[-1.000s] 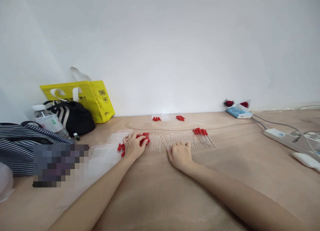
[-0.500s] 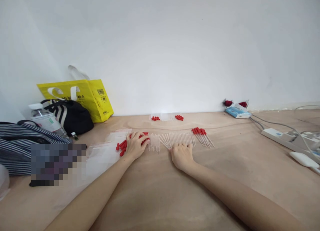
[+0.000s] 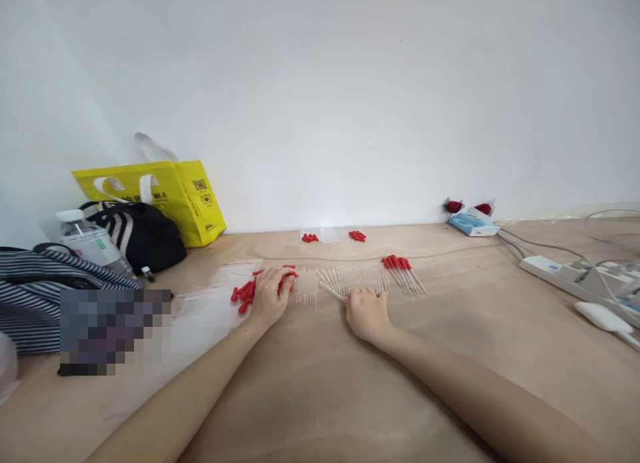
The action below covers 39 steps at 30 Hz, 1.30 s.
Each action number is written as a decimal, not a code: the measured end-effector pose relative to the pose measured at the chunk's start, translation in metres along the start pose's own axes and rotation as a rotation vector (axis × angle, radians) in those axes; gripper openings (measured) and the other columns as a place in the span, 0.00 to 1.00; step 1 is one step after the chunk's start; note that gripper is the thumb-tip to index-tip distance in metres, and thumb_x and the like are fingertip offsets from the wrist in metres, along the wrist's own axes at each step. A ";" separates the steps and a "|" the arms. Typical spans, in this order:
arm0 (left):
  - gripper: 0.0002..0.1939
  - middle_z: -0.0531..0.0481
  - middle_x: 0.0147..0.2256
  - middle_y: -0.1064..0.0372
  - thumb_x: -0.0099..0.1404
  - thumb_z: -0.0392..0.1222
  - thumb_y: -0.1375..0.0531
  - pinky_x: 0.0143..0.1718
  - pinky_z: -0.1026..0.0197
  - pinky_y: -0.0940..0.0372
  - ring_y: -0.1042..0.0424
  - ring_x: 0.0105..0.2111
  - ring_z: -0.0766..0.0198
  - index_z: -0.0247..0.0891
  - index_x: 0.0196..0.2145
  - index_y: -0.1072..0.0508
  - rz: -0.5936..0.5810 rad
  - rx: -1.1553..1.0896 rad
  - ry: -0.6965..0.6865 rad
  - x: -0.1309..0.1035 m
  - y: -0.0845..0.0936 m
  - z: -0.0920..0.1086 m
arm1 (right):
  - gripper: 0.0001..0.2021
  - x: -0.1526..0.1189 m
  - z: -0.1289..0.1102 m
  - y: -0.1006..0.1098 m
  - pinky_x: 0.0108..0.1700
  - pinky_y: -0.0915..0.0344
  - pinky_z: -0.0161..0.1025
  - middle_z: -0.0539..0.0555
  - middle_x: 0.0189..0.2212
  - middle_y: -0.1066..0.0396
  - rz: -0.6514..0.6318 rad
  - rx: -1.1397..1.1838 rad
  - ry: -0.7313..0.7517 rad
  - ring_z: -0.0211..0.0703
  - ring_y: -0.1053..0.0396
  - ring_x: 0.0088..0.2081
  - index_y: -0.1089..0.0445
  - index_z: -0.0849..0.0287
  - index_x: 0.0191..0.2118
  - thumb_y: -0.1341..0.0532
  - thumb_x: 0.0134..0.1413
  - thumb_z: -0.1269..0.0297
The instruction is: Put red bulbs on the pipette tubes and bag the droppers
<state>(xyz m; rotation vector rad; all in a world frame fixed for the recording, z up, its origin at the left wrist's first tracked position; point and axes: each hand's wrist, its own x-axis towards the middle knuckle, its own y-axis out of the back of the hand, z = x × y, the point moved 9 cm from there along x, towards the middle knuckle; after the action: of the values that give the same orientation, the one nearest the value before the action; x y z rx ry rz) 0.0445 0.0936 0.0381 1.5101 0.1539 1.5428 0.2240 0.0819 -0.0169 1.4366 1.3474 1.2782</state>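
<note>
My left hand [image 3: 273, 296] is among the red rubber bulbs [image 3: 245, 291] on the left, its fingers curled and pinching a bulb partly hidden under them. Just right of it lies a short row of thin clear tubes [image 3: 306, 286]. My right hand [image 3: 367, 309] is closed at the near ends of a longer row of thin tubes [image 3: 355, 277]. From its thumb side a single pale tube [image 3: 330, 289] slants up to the left. Several droppers with red bulbs [image 3: 404, 276] lie side by side to the right of that row.
Clear plastic bags [image 3: 205, 316] lie on the left of the wooden table. By the wall is another bag [image 3: 330, 235] between two red bulb clusters. A yellow bag [image 3: 205, 203], black bag [image 3: 155, 239] and bottle [image 3: 90, 239] stand left. A power strip [image 3: 545, 269] sits right.
My left hand has drawn its fingers in closer around a red bulb. My right hand has shifted slightly, and the slanted tube beside it stands out more from the row.
</note>
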 end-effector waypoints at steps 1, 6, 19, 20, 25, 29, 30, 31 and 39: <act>0.09 0.48 0.35 0.30 0.63 0.40 0.51 0.41 0.57 0.42 0.34 0.38 0.59 0.37 0.35 0.32 -0.003 -0.043 -0.002 -0.004 0.001 0.007 | 0.17 0.000 0.005 0.000 0.40 0.49 0.48 0.65 0.36 0.30 0.008 0.011 0.014 0.54 0.36 0.40 0.33 0.67 0.37 0.55 0.58 0.63; 0.09 0.50 0.33 0.30 0.62 0.37 0.49 0.38 0.60 0.39 0.33 0.35 0.63 0.39 0.37 0.30 -0.301 -0.352 -0.065 -0.031 -0.012 0.053 | 0.13 -0.005 0.026 0.001 0.38 0.46 0.41 0.58 0.33 0.31 0.062 0.166 0.278 0.45 0.37 0.37 0.35 0.61 0.31 0.54 0.58 0.63; 0.13 0.45 0.37 0.32 0.53 0.36 0.42 0.40 0.56 0.38 0.34 0.37 0.59 0.35 0.39 0.29 -0.491 -0.375 -0.181 -0.046 -0.019 0.079 | 0.12 -0.023 0.047 0.022 0.37 0.42 0.39 0.54 0.30 0.34 0.058 0.416 0.543 0.42 0.38 0.34 0.32 0.58 0.35 0.42 0.49 0.55; 0.13 0.45 0.37 0.32 0.54 0.38 0.41 0.40 0.56 0.38 0.34 0.37 0.59 0.36 0.39 0.29 -0.500 -0.360 -0.188 -0.047 -0.021 0.081 | 0.14 -0.023 0.044 0.022 0.38 0.42 0.40 0.54 0.31 0.34 0.065 0.415 0.541 0.42 0.38 0.35 0.31 0.57 0.38 0.41 0.48 0.53; 0.09 0.47 0.35 0.31 0.61 0.39 0.46 0.38 0.59 0.38 0.34 0.35 0.62 0.38 0.34 0.26 -0.488 -0.338 -0.244 -0.047 -0.027 0.091 | 0.12 -0.019 0.027 0.015 0.41 0.44 0.42 0.54 0.34 0.32 0.082 0.395 0.577 0.44 0.37 0.38 0.28 0.51 0.38 0.41 0.49 0.54; 0.08 0.49 0.32 0.31 0.62 0.36 0.48 0.39 0.60 0.39 0.35 0.35 0.63 0.37 0.32 0.29 -0.448 -0.345 -0.214 -0.040 -0.029 0.090 | 0.07 -0.017 0.022 0.010 0.41 0.44 0.41 0.52 0.33 0.31 0.119 0.429 0.575 0.42 0.37 0.38 0.28 0.52 0.31 0.43 0.52 0.61; 0.07 0.49 0.32 0.32 0.62 0.36 0.48 0.38 0.60 0.39 0.35 0.34 0.63 0.37 0.32 0.30 -0.440 -0.335 -0.181 -0.039 -0.030 0.087 | 0.07 -0.016 0.022 0.010 0.40 0.44 0.41 0.52 0.33 0.31 0.135 0.432 0.559 0.42 0.37 0.37 0.28 0.54 0.30 0.43 0.52 0.62; 0.06 0.50 0.31 0.32 0.62 0.37 0.48 0.37 0.60 0.39 0.35 0.33 0.63 0.37 0.32 0.31 -0.434 -0.322 -0.143 -0.038 -0.031 0.083 | 0.07 -0.016 0.024 0.010 0.40 0.45 0.41 0.52 0.32 0.31 0.153 0.434 0.536 0.42 0.37 0.37 0.29 0.55 0.29 0.44 0.52 0.63; 0.03 0.52 0.30 0.32 0.59 0.38 0.44 0.37 0.58 0.42 0.35 0.32 0.62 0.38 0.32 0.33 -0.457 -0.257 -0.083 -0.040 -0.035 0.074 | 0.07 -0.022 0.031 0.019 0.42 0.48 0.42 0.51 0.29 0.29 0.202 0.441 0.440 0.39 0.35 0.33 0.33 0.57 0.34 0.47 0.55 0.65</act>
<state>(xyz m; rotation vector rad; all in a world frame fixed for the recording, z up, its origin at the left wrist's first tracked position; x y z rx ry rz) 0.1161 0.0493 0.0029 1.2287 0.2260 1.0885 0.2601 0.0604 -0.0086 1.6816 1.9074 1.5589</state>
